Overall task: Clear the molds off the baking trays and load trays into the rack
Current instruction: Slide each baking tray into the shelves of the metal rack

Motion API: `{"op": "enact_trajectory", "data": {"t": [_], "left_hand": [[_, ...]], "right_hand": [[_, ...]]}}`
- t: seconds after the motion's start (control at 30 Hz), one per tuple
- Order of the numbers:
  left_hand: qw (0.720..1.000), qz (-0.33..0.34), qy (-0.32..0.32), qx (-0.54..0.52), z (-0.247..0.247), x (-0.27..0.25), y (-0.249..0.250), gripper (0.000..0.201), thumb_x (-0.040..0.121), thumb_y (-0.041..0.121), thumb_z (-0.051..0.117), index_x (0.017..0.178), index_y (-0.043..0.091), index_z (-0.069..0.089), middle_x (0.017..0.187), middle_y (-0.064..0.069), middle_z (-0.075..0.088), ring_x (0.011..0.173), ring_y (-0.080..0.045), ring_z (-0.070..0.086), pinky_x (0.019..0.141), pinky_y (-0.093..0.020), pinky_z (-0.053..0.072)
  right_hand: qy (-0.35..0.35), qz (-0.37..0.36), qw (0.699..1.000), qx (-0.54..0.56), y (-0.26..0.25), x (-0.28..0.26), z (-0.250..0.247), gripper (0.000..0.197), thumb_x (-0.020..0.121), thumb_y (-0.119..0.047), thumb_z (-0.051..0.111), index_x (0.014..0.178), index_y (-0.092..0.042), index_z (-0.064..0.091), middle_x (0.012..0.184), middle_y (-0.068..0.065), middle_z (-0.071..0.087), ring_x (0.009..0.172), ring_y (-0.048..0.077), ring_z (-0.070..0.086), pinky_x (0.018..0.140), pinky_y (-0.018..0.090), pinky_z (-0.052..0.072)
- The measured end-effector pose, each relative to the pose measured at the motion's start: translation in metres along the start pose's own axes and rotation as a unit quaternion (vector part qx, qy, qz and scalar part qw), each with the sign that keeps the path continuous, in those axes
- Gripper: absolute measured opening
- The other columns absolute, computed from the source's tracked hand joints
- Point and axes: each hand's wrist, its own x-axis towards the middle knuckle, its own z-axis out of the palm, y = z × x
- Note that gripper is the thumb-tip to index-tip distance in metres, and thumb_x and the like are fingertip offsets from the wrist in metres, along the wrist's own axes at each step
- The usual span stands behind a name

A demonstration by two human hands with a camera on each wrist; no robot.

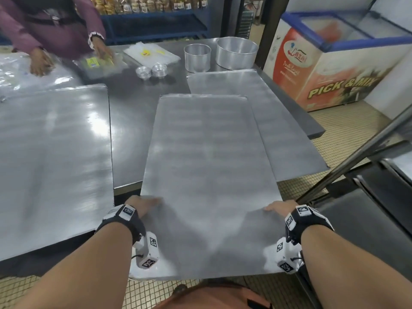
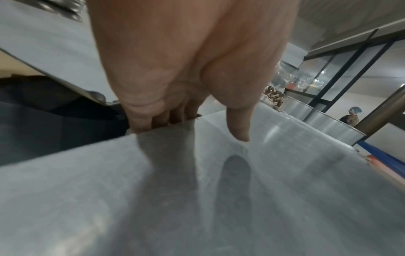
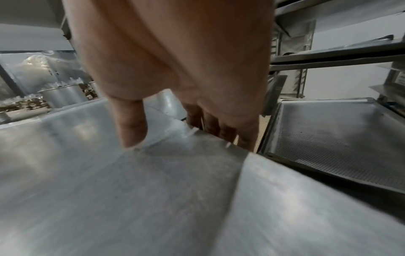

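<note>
Even overhead light fills the room, neither harsh nor dim. It throws white glare patches on the big tray (image 1: 53, 139) at the left, while the middle tray (image 1: 207, 166) shows only a soft banded sheen. Motion blur smears the head view throughout, worst on the freezer lettering (image 1: 341, 85). In the left wrist view the thumb (image 2: 238, 124) casts a dark oval shadow on the metal. Both wrist views bend straight edges towards their borders, and the near surface is soft and streaked.
</note>
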Motion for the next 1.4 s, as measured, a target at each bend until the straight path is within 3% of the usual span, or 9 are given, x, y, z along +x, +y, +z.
{"op": "enact_trajectory", "data": {"t": [0.2,0.4,0.53,0.7,0.83,0.93,1.07,1.2,1.4], "left_hand": [[0.996,-0.011,0.061,-0.059,0.006,0.005,0.028,0.044,0.082,0.048,0.076,0.090,0.007,0.064,0.091,-0.013,0.066,0.079,-0.027,0.061,0.079,-0.035,0.052],[0.985,-0.082,0.088,-0.120,0.010,0.014,0.031,0.072,0.058,0.054,0.090,0.103,0.001,0.070,0.094,-0.018,0.074,0.082,-0.035,0.071,0.088,-0.047,0.058],[0.972,-0.116,0.079,-0.188,0.012,0.016,0.035,0.068,0.060,0.038,0.093,0.104,-0.004,0.064,0.093,-0.015,0.071,0.084,-0.034,0.069,0.090,-0.046,0.056],[0.977,-0.086,0.103,-0.168,-0.004,0.018,0.050,0.068,0.078,0.038,0.083,0.126,-0.005,0.061,0.126,-0.019,0.065,0.111,-0.036,0.064,0.096,-0.039,0.051],[0.978,-0.057,0.110,-0.169,-0.027,0.023,0.056,0.068,0.072,0.039,0.088,0.119,-0.004,0.064,0.119,-0.018,0.069,0.097,-0.036,0.066,0.091,-0.038,0.054],[0.983,-0.025,0.105,-0.150,-0.054,0.026,0.058,0.060,0.071,0.036,0.088,0.110,-0.004,0.067,0.115,-0.017,0.070,0.102,-0.036,0.067,0.093,-0.040,0.055],[0.982,0.021,0.089,-0.166,-0.086,0.026,0.062,0.044,0.069,0.029,0.089,0.090,-0.001,0.065,0.103,-0.019,0.071,0.088,-0.035,0.067,0.085,-0.043,0.058],[0.983,0.077,0.072,-0.152,-0.109,0.021,0.068,0.060,0.061,0.032,0.091,0.104,-0.003,0.068,0.112,-0.020,0.071,0.098,-0.038,0.068,0.090,-0.048,0.057],[0.976,0.157,0.012,-0.149,-0.130,-0.006,0.081,0.063,0.075,0.029,0.088,0.119,-0.009,0.063,0.118,-0.015,0.066,0.110,-0.036,0.065,0.087,-0.035,0.051]], "right_hand": [[0.074,-0.012,0.991,0.111,-0.030,0.011,0.004,0.072,0.076,-0.042,0.078,0.128,0.003,0.058,0.127,0.019,0.063,0.115,0.034,0.061,0.099,0.036,0.047],[0.117,0.038,0.977,0.176,-0.041,0.016,0.012,0.076,0.067,-0.046,0.085,0.121,0.003,0.061,0.119,0.018,0.067,0.105,0.033,0.066,0.092,0.037,0.052],[0.125,0.067,0.958,0.250,-0.042,0.017,0.013,0.089,0.051,-0.045,0.093,0.119,0.004,0.061,0.111,0.019,0.069,0.096,0.032,0.069,0.090,0.042,0.055],[0.141,0.090,0.936,0.310,-0.045,0.009,0.016,0.089,0.040,-0.043,0.096,0.111,0.000,0.066,0.099,0.016,0.071,0.081,0.029,0.071,0.080,0.044,0.059],[0.153,0.104,0.926,0.328,-0.053,-0.016,0.022,0.063,0.061,-0.040,0.092,0.101,0.000,0.063,0.094,0.010,0.065,0.077,0.020,0.062,0.054,0.027,0.047],[0.174,0.117,0.915,0.345,-0.052,-0.039,0.038,0.061,0.067,-0.043,0.088,0.099,0.001,0.059,0.097,0.008,0.062,0.087,0.019,0.060,0.068,0.027,0.046],[0.204,0.134,0.891,0.383,-0.049,-0.077,0.066,0.076,0.051,-0.040,0.093,0.108,0.003,0.066,0.102,0.016,0.071,0.094,0.032,0.068,0.090,0.041,0.054],[0.263,0.144,0.857,0.420,-0.045,-0.114,0.080,0.073,0.059,-0.035,0.092,0.115,0.002,0.064,0.110,0.018,0.069,0.099,0.032,0.067,0.085,0.035,0.052],[0.330,0.137,0.822,0.445,-0.037,-0.187,0.083,0.068,0.059,-0.033,0.093,0.112,0.001,0.066,0.112,0.016,0.069,0.100,0.031,0.067,0.088,0.039,0.053]]}}
